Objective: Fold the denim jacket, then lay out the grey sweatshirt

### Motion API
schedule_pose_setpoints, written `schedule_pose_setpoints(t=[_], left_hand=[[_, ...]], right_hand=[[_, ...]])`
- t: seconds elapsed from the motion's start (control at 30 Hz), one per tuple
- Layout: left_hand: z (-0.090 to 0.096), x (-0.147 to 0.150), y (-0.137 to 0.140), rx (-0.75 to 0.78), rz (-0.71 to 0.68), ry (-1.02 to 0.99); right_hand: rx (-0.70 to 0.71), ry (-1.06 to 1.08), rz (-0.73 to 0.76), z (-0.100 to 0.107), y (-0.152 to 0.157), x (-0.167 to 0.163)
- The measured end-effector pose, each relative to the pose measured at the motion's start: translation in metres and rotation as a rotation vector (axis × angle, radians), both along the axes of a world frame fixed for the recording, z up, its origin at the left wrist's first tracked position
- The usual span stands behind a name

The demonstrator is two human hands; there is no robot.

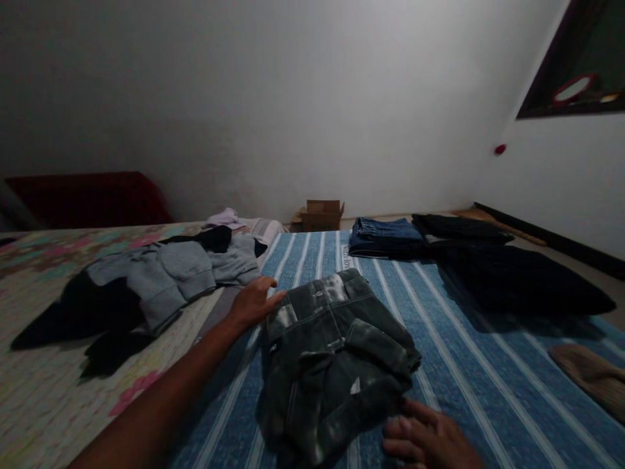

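Note:
A dark grey-green denim garment (336,332), with pockets, a button and pale faded patches, lies folded in front of me on a blue-and-white striped cloth (229,417). My left hand (254,301) rests at its upper left corner; thumb and forefinger are apart, the thumb touching the fabric. At the lower right edge is my right hand (430,433), its fingers loosely bent and spread. One of its fingertips meets the garment's edge, and no cloth shows inside the hand. The undersides of the fingers are hidden on both hands.
Loose grey and black clothes (180,273) heap up on the flowered bedspread (29,384) at left. Folded blue jeans (385,236) and dark folded clothes (522,277) lie at right, near a brown knitted item (588,374). Behind stands a cardboard box (322,215) by the wall.

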State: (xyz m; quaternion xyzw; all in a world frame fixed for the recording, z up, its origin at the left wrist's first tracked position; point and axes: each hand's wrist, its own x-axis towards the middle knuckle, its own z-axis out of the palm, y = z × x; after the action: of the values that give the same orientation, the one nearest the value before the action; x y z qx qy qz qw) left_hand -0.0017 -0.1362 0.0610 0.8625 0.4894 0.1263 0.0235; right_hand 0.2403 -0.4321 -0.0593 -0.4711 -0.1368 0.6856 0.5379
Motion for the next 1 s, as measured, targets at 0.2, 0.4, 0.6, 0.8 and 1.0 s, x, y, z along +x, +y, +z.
schedule_pose_setpoints(t=[0.2, 0.4, 0.6, 0.8, 1.0], left_hand=[[-0.021, 0.041, 0.053, -0.375, -0.093, 0.073], [-0.021, 0.062, 0.075, -0.719, -0.190, 0.111], [-0.021, 0.071, 0.087, -0.844, -0.194, 0.124], [-0.028, 0.072, 0.082, -1.120, -0.091, -0.087], [-0.024, 0.066, 0.075, -1.167, -0.057, -0.272]], right_hand=[[0.045, 0.224, -0.065, 0.002, 0.023, -0.040], [-0.064, 0.165, -0.190, 0.006, 0.036, -0.051], [-0.078, -0.225, -0.077, 0.005, 0.044, -0.037], [-0.146, -0.357, 0.053, 0.024, 0.044, -0.023], [-0.010, -0.337, 0.049, 0.029, 0.049, -0.019]])
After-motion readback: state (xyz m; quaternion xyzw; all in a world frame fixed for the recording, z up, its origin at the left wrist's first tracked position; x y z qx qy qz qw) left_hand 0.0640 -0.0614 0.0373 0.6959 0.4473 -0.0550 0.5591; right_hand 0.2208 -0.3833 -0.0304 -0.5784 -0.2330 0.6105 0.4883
